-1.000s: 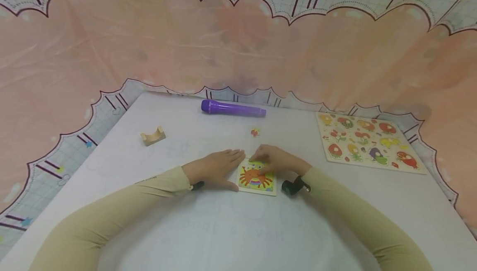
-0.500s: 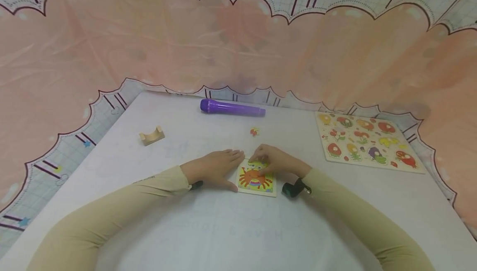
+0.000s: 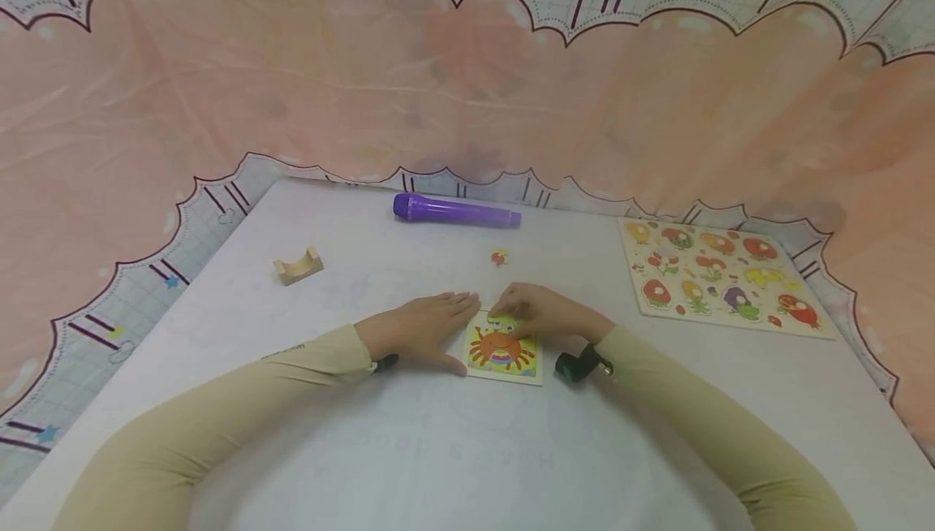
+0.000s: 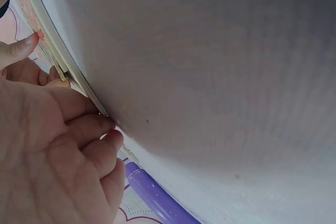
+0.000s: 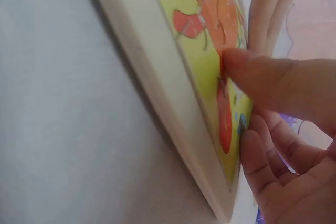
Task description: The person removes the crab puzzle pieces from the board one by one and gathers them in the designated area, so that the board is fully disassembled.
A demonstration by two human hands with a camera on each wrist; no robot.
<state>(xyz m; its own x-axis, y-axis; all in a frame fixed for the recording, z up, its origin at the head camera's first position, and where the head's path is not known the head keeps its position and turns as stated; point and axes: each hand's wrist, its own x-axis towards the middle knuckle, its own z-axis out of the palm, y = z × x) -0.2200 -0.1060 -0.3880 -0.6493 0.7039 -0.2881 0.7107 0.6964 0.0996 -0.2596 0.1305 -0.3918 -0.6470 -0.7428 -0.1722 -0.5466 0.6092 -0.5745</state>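
A small square crab jigsaw puzzle (image 3: 501,355) with a pale wooden frame lies flat on the white table, between my hands. My left hand (image 3: 422,330) rests palm down beside its left edge, fingers extended and thumb apart near the lower left corner. My right hand (image 3: 546,313) reaches over the upper right part. In the right wrist view the right thumb (image 5: 283,85) presses on the orange crab body, while the fingers (image 5: 260,163) bend at the puzzle's far side. Part of the upper picture is hidden under this hand.
Beyond the hands lie a small red-and-yellow piece (image 3: 499,258) and a purple toy microphone (image 3: 458,212). A curved wooden block (image 3: 299,266) stands at left. A fruit peg board (image 3: 719,278) is at right. A patterned curtain (image 3: 438,92) hangs behind the table.
The right thumb has shifted very slightly up and right on the crab. My left hand, the puzzle and the other things stay where they were.
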